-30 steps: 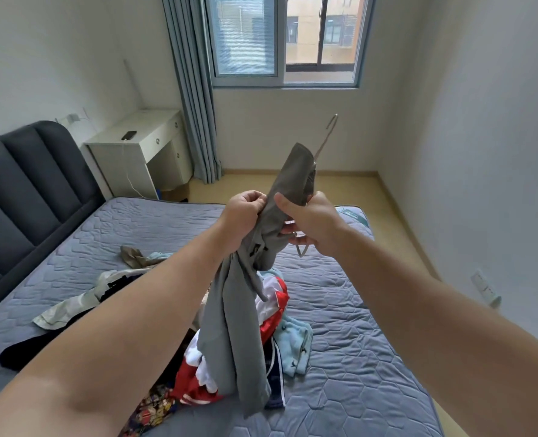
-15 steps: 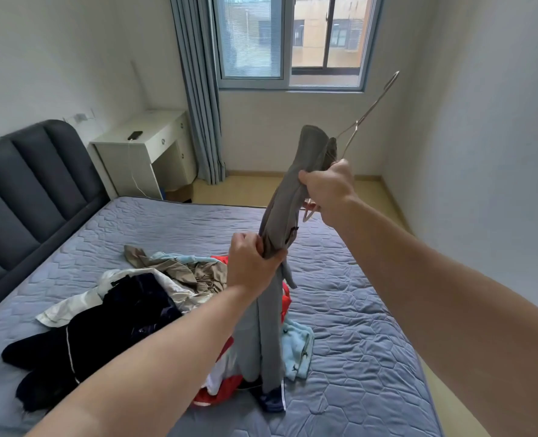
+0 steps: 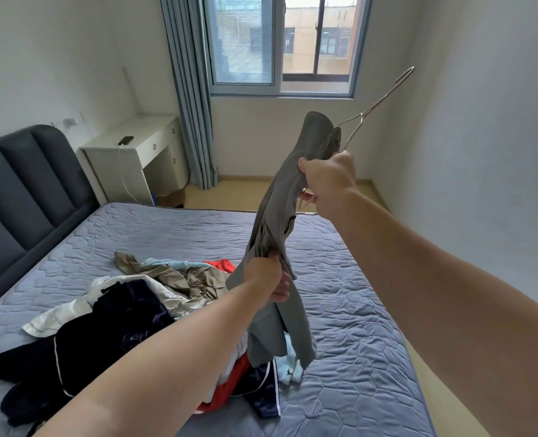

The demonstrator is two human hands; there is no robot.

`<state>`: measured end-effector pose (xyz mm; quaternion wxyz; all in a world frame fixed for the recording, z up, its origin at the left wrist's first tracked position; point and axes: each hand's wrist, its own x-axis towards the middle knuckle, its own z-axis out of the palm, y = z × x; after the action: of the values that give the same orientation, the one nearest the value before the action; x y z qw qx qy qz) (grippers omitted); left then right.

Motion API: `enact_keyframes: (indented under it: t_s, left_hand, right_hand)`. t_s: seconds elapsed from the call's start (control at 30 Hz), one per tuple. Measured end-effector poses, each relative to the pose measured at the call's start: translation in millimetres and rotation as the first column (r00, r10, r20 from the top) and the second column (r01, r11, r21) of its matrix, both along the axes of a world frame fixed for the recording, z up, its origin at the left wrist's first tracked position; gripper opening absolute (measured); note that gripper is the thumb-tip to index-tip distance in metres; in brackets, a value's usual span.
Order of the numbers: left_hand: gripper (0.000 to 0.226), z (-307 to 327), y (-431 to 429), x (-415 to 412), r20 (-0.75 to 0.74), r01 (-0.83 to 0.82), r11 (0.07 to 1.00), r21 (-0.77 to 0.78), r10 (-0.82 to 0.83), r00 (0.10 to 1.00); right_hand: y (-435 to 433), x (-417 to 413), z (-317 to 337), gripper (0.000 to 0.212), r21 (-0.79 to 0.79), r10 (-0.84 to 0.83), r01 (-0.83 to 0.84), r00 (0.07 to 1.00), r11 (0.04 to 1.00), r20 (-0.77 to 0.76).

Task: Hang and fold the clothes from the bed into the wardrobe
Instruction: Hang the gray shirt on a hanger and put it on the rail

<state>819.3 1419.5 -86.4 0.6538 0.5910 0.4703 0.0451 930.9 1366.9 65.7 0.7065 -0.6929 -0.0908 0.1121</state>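
A person holds a grey garment (image 3: 280, 216) and a wire hanger (image 3: 375, 105) up over the bed (image 3: 356, 310).
The right hand (image 3: 327, 184) is up high, with its fingers curled tight round the top part of the grey garment and the hanger's wire. The hook points up and to the right. The left hand (image 3: 267, 280) is lower down and grips the middle of the same garment, bunching it. The bottom end hangs just over the pile of clothes (image 3: 135, 304), which lies in the middle of the bed, toward its near edge. A white desk (image 3: 129, 152) with a phone (image 3: 126, 140) on it stands by the bed's far left corner.
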Motion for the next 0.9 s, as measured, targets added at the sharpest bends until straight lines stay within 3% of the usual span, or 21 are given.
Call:
enact_keyframes:
  t_s: [0.03,0.1,0.17,0.23,0.3,0.33,0.4,0.47,0.6,0.73,0.9]
  left_hand:
    - [0.057,-3,1,2,0.038,-0.004,0.999,-0.055,0.007,0.999]
    - [0.047,-6,1,5,0.038,-0.073,0.997,-0.017,0.074,0.997]
    - [0.037,-14,2,8,-0.117,0.004,0.958,0.287,0.031,0.993]
    - [0.072,-20,-4,9,-0.239,0.145,0.853,0.501,-0.024,0.971]
    - [0.109,-24,-6,5,-0.292,0.189,0.82,0.54,-0.028,0.956]
    - [0.115,-26,-5,5,-0.321,0.204,0.799,0.566,-0.015,0.947]
    - [0.101,-31,6,5,-0.289,0.136,0.787,0.602,0.056,0.956]
    - [0.072,-33,24,2,-0.243,0.066,0.783,0.618,0.111,0.964]
    - [0.032,-36,55,-12,-0.355,0.234,0.699,0.676,0.031,0.934]
    - [0.026,-29,78,-23,-0.251,0.161,0.695,0.701,0.029,0.968]
    - [0.052,15,101,-21,-0.206,0.104,0.695,0.711,0.065,0.976]
  right_hand:
    - [-1,1,0,0.048,0.005,-0.005,0.005,1.0,1.0,-0.003]
    - [-2,2,1,0.047,0.012,-0.015,0.015,1.0,1.0,-0.011]
    - [-2,2,0,0.045,0.017,-0.02,0.021,1.0,1.0,-0.02]
    - [-1,0,-1,0.04,0.029,-0.019,0.019,1.0,0.999,-0.02]
    - [0,-1,-1,0.033,0.041,-0.019,0.019,1.0,0.999,-0.004]
    - [0,0,-1,0.031,0.041,-0.02,0.02,1.0,0.999,0.005]
    - [1,1,-2,0.03,0.042,-0.027,0.027,1.0,0.999,0.013]
    - [0,5,-4,0.033,0.029,-0.045,0.044,0.999,0.999,0.016]
    - [-7,14,-16,0.038,-0.014,-0.083,0.083,0.997,0.996,-0.004]
    - [-20,25,-30,0.049,-0.099,-0.172,0.172,0.985,0.98,0.005]
    - [-39,36,-57,0.056,-0.238,-0.28,0.29,0.957,0.927,0.077]
